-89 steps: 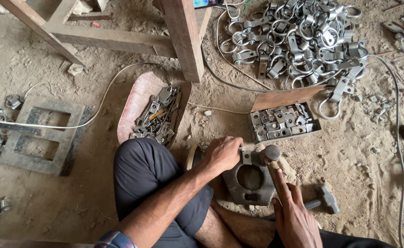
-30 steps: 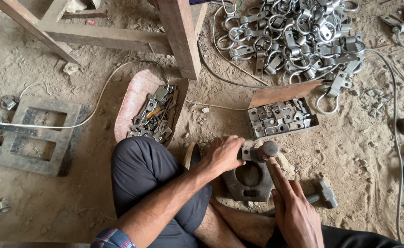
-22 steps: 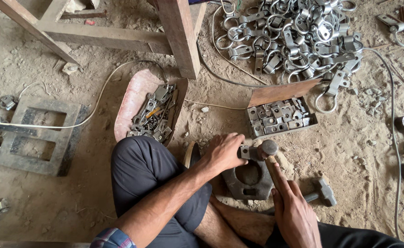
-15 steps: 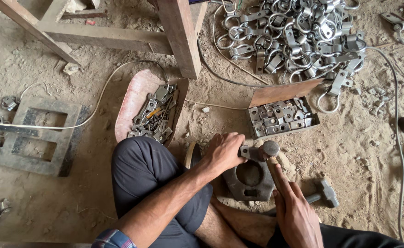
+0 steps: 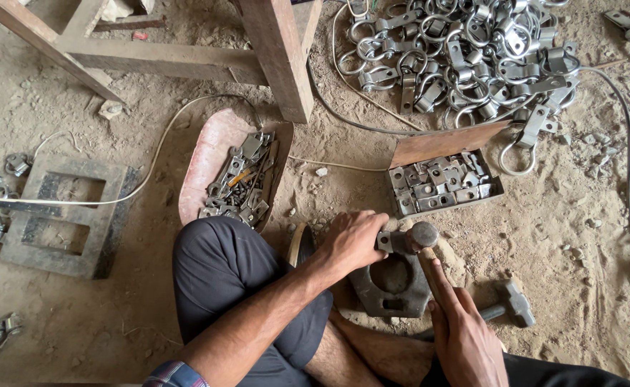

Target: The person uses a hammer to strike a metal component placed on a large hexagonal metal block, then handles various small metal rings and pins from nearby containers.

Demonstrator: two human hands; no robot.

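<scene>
Steel was what both hands worked on: the left hand [image 5: 354,240] was clenched around a small metal piece [image 5: 386,241], pressing it onto the top edge of a dark iron block [image 5: 393,287] with a round hole in it. The right hand [image 5: 465,337] gripped the wooden handle of a hammer [image 5: 424,235], whose round head sat touching the piece. The block lay on the sandy floor [image 5: 150,301] between the person's bent knee and bare foot. A second hammer [image 5: 512,302] lay just beside the right hand. Beyond the block stood a cardboard box [image 5: 440,179] holding small square plates, and to its left a pinkish tray [image 5: 214,161] with more flat parts. Farther out lay a heap of ring clamps [image 5: 465,54], a wooden post [image 5: 279,50] and a concrete frame [image 5: 64,222].
</scene>
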